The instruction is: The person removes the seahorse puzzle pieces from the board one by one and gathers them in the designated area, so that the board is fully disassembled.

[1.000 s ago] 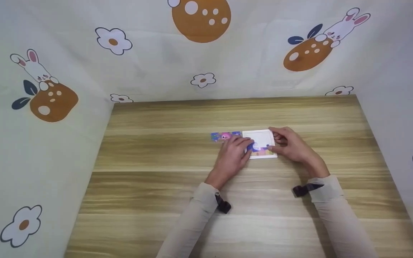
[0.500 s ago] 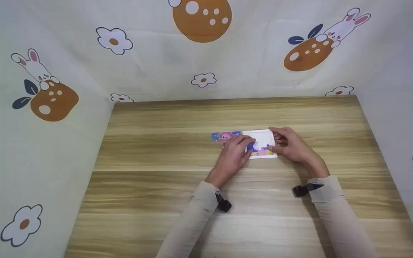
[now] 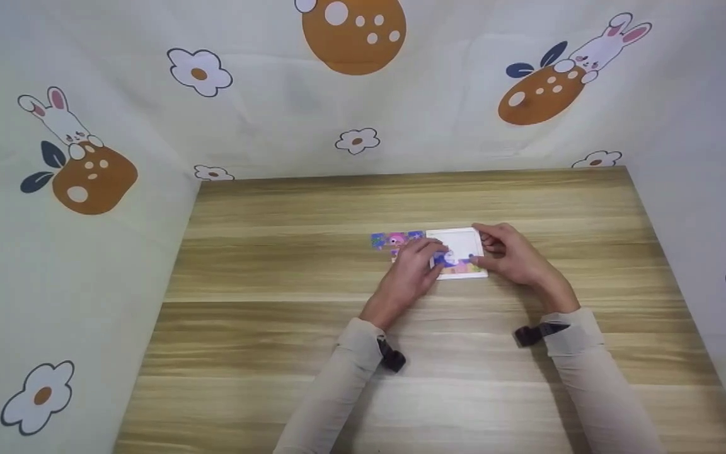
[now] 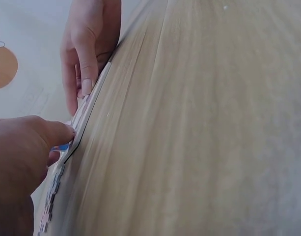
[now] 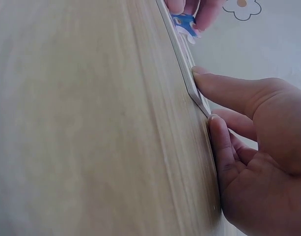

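Observation:
A white puzzle tray (image 3: 462, 243) lies flat on the table, with colourful jigsaw pieces (image 3: 462, 268) along its near side. My left hand (image 3: 406, 272) is over the tray's left side. In the right wrist view its fingers pinch a blue jigsaw piece (image 5: 184, 23), which is tilted up from the tray. My right hand (image 3: 517, 255) grips the tray's right edge, its thumb (image 5: 224, 88) on the near part of the rim and its other fingers along the side. The left hand hides part of the tray's left side.
Several loose jigsaw pieces (image 3: 396, 239), in blue and pink, lie left of the tray, partly behind the left hand. The wood-grain table (image 3: 287, 271) is bordered by a cloth (image 3: 275, 113) printed with rabbits and flowers.
My left hand has shifted very slightly at the tray's left side, uncovering a little more of the loose pieces beside it. The right hand and the tray have stayed in place.

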The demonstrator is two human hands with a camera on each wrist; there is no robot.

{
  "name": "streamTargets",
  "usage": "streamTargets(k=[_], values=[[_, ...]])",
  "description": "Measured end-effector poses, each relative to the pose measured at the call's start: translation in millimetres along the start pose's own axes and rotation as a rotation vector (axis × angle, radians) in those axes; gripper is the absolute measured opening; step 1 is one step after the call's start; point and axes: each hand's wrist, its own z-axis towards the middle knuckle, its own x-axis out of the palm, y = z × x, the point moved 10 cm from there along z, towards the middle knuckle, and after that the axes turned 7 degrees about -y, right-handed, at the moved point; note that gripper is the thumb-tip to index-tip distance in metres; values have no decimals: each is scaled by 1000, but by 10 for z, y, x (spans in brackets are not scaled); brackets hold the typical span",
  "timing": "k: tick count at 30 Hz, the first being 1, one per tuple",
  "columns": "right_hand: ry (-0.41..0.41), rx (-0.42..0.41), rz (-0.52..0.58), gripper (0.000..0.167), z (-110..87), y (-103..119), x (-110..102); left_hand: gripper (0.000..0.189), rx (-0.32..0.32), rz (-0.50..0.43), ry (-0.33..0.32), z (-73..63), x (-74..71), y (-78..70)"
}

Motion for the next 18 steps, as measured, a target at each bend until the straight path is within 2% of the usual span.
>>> streamTargets(k=[5, 11, 18], values=[[1, 0, 6, 72, -3, 10, -5, 29, -15, -2, 58, 15, 42, 36], [-2, 3, 13, 71, -9, 47, -10, 28, 8, 78, 116, 51, 89, 29], [-4, -8, -3, 72, 2, 62, 6, 28, -11, 63, 123, 47, 98, 38]])
